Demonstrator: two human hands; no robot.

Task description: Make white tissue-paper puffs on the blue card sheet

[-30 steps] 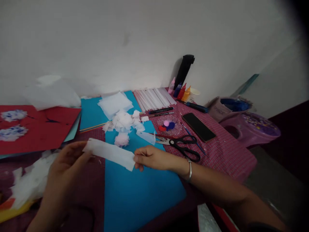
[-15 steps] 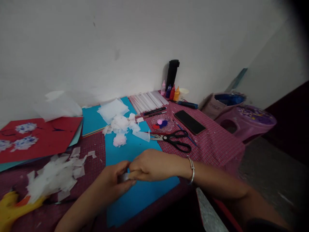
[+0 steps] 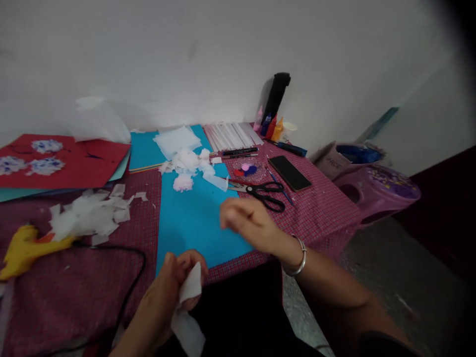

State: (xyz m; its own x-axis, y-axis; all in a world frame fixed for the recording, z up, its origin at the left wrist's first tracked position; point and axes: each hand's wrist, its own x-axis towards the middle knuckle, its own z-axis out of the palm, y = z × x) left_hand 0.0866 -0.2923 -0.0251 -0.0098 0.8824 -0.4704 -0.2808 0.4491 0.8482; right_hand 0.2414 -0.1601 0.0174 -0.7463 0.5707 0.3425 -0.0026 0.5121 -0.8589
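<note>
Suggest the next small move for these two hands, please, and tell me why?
I'd probably bring the right hand over to the white paper strip and take hold of its loose lower end. The left hand alone grips the strip, whose lower part dangles free, while the right hand is apart from it with no paper visible in its fingers.

Letters "PACE" [image 3: 333, 162] readable on pinkish box [image 3: 336, 171] right of table [image 3: 323, 203]; marks on black pen [image 3: 240, 150] too small from here.
</note>
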